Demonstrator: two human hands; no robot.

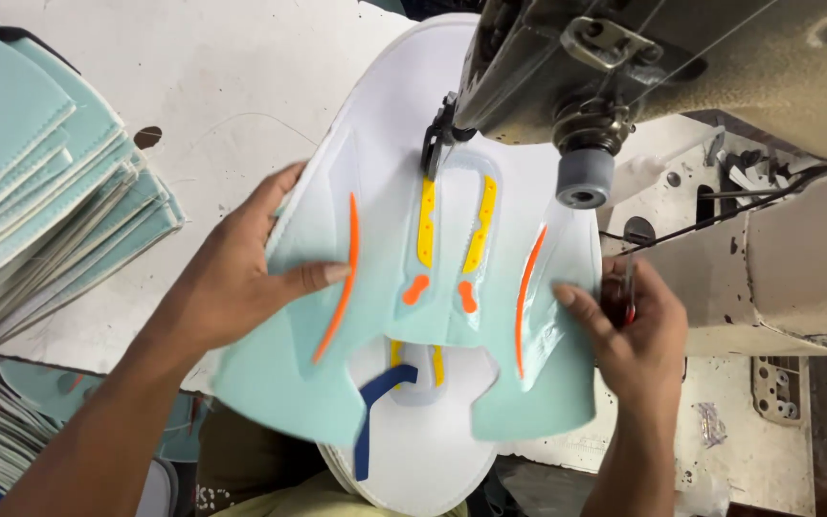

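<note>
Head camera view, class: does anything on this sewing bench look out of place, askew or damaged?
Nothing is clearly damaged. The mint-green shoe upper panel with orange and yellow strips lies flat under the sewing machine head, held by the left hand and right hand. The stack of mint-green cut pieces fans out unevenly.

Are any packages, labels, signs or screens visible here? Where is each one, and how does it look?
No packages, labels, signs or screens show.
Nearest to that: a stack of mint pieces at the left edge, unwrapped, flat and layered.
Both hands, left hand and right hand, press a mint and white shoe panel with orange and yellow strips under the sewing machine; no tag shows on it.
</note>
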